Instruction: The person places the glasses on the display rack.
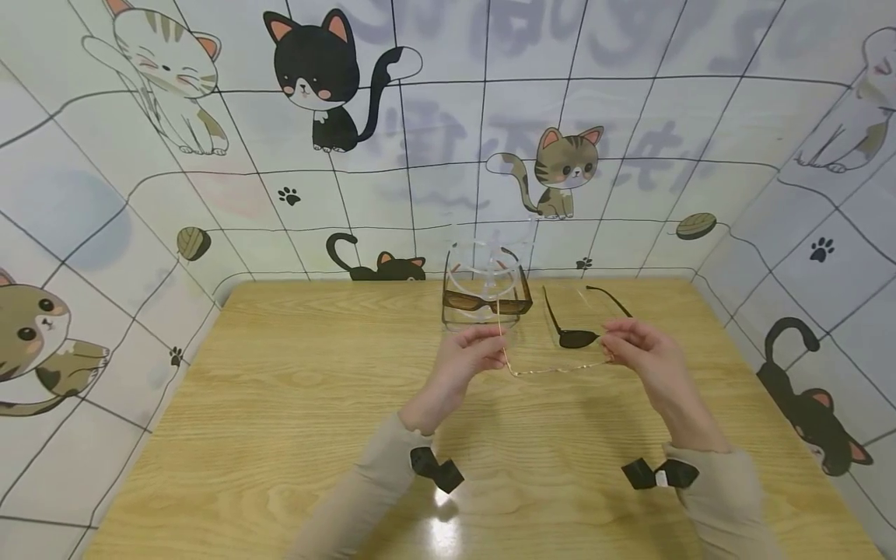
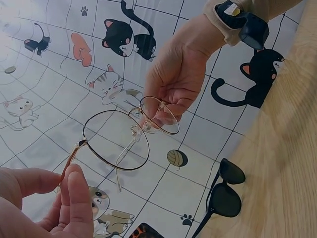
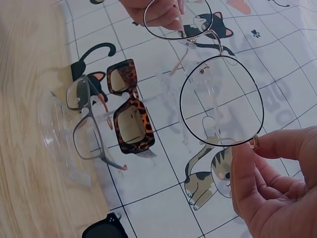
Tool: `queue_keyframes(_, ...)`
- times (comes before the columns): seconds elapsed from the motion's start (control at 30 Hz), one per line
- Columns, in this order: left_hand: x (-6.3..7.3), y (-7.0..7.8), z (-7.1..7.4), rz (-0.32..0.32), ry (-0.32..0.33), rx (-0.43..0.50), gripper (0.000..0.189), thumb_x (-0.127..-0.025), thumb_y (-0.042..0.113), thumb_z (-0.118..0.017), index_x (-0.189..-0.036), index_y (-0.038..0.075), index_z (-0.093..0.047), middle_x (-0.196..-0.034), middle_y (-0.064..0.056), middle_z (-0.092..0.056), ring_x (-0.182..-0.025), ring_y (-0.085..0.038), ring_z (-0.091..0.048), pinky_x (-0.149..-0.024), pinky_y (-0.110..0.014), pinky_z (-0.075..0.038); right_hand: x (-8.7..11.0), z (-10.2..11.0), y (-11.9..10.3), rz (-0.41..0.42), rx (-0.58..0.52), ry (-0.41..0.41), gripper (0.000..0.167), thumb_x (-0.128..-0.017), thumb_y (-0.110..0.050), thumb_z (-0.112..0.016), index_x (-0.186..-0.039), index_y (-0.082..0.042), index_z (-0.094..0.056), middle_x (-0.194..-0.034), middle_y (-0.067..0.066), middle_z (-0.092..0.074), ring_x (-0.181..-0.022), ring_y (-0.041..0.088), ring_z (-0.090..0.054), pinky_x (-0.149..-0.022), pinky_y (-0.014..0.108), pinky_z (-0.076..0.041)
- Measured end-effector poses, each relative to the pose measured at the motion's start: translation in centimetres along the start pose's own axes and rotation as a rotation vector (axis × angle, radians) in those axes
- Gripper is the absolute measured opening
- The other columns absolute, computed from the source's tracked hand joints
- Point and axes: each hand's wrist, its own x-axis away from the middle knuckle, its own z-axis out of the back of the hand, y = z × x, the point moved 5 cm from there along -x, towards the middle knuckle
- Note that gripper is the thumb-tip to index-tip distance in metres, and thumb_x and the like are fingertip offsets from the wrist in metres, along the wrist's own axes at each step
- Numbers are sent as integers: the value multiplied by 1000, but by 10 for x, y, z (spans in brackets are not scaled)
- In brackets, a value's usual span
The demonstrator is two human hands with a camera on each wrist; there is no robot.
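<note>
Both hands hold a pair of thin wire-rimmed eyeglasses (image 1: 560, 370) above the table. My left hand (image 1: 470, 354) pinches one temple between thumb and fingers; the left wrist view shows this grip (image 2: 69, 198) just behind the hinge. At the opposite end of the frame, my right hand (image 1: 644, 350) pinches the corner by the hinge, with thumb and fingertips (image 3: 243, 166) right at the rim. The round lenses are clear, with dark rims and a gold bridge (image 3: 216, 39). Black sunglasses (image 1: 577, 339) lie on the table just beyond the right hand.
Behind the left hand, a clear stand (image 1: 483, 247) carries tortoiseshell sunglasses (image 3: 133, 126) and grey-framed glasses (image 3: 89, 126) below them. The wooden table (image 1: 315, 389) meets a cat-patterned wall covering (image 1: 434, 194) at its back and sides.
</note>
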Motion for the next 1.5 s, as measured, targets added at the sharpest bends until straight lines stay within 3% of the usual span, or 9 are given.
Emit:
queue_keyframes(0.5,-3,13,21,-40,71,38,20,-87,-3,-60,-105,-12,-60,-74,-1,-63,-60,-8,-59,-59,-18,-53,-15,-22,-12,4,-28,-1,12,-89,-2,-63,-96,-12,-64,-83,-3,-65,-72,8,-61,-66,18,-54)
queue_keyframes(0.63,-4,17,26,-45,93,76,13,-87,-4,-60,-100,-7,-63,-73,-1,-64,-58,-9,-58,-58,-18,-52,-22,-28,-13,-4,-58,-5,13,-88,0,-63,-94,-11,-64,-81,-3,-65,-71,9,-61,-66,19,-54)
queue_keyframes(0.93,-10,26,37,-42,132,134,9,-87,-4,-60,-94,-1,-64,-75,-4,-64,-58,-9,-58,-57,-17,-51,-38,-40,-14,-17,7,-10,9,-89,-5,-63,-96,-11,-62,-83,-1,-64,-73,7,-61,-68,21,-55)
queue_keyframes(1.2,-22,32,46,-54,168,161,26,-88,-4,-58,-112,-14,-55,-73,0,-64,-58,-8,-57,-57,-16,-51,-55,-47,-10,-80,54,-7,12,-91,-11,-62,-103,-11,-58,-88,-3,-62,-80,7,-60,-73,22,-54)
queue_keyframes(1.5,-37,42,54,-63,222,197,28,-89,-5,-56,-116,-12,-55,-76,3,-61,-60,-5,-55,-61,-15,-50,-75,-55,-9,-95,-38,2,10,-91,-9,-61,-100,-10,-59,-85,-3,-64,-77,8,-60,-72,21,-53)
